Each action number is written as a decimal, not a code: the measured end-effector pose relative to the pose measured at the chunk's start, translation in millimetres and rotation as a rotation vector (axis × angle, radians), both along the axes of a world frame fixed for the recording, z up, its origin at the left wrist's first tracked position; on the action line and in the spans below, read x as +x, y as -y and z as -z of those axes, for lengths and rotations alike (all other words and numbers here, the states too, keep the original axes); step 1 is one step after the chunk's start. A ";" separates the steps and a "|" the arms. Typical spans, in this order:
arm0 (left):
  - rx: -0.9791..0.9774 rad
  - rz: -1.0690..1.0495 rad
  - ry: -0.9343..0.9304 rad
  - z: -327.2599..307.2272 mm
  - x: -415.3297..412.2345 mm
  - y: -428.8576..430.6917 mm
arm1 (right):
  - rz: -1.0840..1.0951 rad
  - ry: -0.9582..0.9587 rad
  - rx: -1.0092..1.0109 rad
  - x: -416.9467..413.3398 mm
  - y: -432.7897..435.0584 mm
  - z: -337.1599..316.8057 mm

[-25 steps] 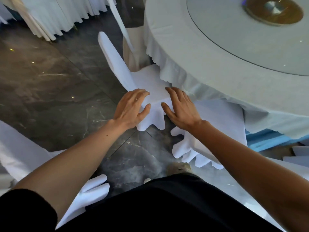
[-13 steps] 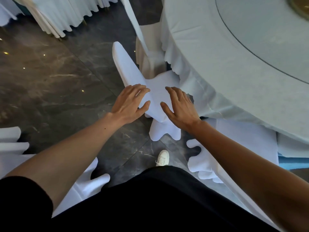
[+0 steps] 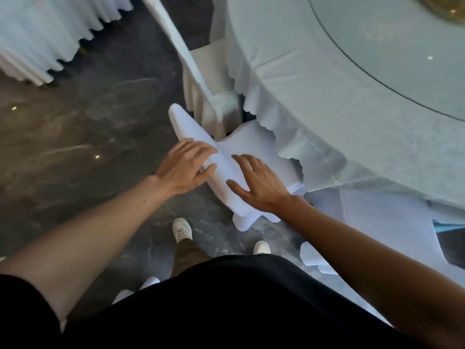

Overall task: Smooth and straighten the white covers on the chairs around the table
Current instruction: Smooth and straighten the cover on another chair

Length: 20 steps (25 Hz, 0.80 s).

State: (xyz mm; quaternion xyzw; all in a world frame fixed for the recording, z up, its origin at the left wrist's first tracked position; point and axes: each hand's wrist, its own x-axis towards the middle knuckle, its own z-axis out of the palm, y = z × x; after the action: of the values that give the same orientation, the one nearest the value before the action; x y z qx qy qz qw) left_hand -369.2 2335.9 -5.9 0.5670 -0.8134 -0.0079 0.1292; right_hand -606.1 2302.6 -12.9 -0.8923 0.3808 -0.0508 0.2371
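A chair in a white cover (image 3: 221, 170) stands at the middle, its seat tucked under the round table's cloth (image 3: 327, 117). My left hand (image 3: 186, 165) lies on the outer side of the chair's backrest top, fingers spread and thumb hooked on the fabric. My right hand (image 3: 256, 182) presses flat on the inner side of the same backrest, fingers apart. The cover's scalloped hem hangs below my right wrist. A second covered chair (image 3: 201, 79) stands behind it, and a third (image 3: 377, 222) is at the right under my right arm.
The round table with a glass turntable (image 3: 402, 46) fills the upper right. Another skirted table (image 3: 42, 39) is at the upper left. Dark marble floor (image 3: 75, 137) spreads to the left. My white shoes (image 3: 181, 229) stand just behind the chair.
The view has shifted closer and to the left along the table. Both hands have moved from the seat area onto the top of the chair's backrest, one on either side.
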 end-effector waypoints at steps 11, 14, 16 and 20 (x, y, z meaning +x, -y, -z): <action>0.167 0.739 0.019 15.7 105.8 111.5 | 0.528 -0.150 0.168 127.0 -36.4 7.7; 0.115 0.750 0.033 24.8 103.5 110.8 | 0.577 -0.190 0.163 134.7 -38.9 3.1; 0.099 0.744 0.034 27.0 100.7 104.9 | 0.599 -0.204 0.175 132.6 -43.4 -0.1; 0.115 0.741 0.058 21.7 88.8 90.4 | 0.559 -0.222 0.188 113.2 -59.3 -4.1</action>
State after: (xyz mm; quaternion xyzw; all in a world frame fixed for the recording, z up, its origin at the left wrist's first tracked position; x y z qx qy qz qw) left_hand -280.5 2245.5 -27.6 0.2408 -0.9650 -0.0835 0.0625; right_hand -492.9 2361.9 -8.8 -0.7272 0.6381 0.0194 0.2523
